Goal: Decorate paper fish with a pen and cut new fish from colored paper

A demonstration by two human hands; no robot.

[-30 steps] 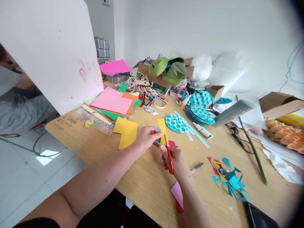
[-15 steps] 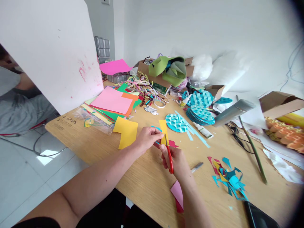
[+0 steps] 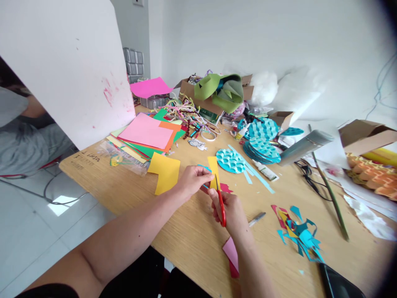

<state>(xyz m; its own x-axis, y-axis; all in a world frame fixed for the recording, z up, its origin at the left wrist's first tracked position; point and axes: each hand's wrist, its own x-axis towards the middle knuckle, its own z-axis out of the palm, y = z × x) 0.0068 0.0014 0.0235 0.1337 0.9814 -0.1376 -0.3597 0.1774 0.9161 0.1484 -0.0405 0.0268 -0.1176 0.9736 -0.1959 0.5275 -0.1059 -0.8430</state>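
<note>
My left hand (image 3: 192, 181) pinches a narrow yellow paper strip (image 3: 213, 169) and holds it upright above the wooden table (image 3: 192, 236). A sliver of blue paper shows behind the strip. My right hand (image 3: 231, 211) grips red-handled scissors (image 3: 221, 205), whose blades are at the strip's lower edge. A bigger yellow paper piece (image 3: 164, 174) lies flat just left of my left hand. A red scrap (image 3: 226, 188) sits on the table under the strip.
A stack of coloured sheets (image 3: 145, 136) lies at the left. Blue scalloped paper discs (image 3: 231, 160), a glue tube (image 3: 265, 170), a marker (image 3: 257, 219), a pile of cut scraps (image 3: 299, 234), boxes and a white board (image 3: 65, 70) surround me. Another person sits at far left.
The scissors have crept slightly along the yellow strip and my left fingers have shifted their pinch a little. Nothing else on the table has moved.
</note>
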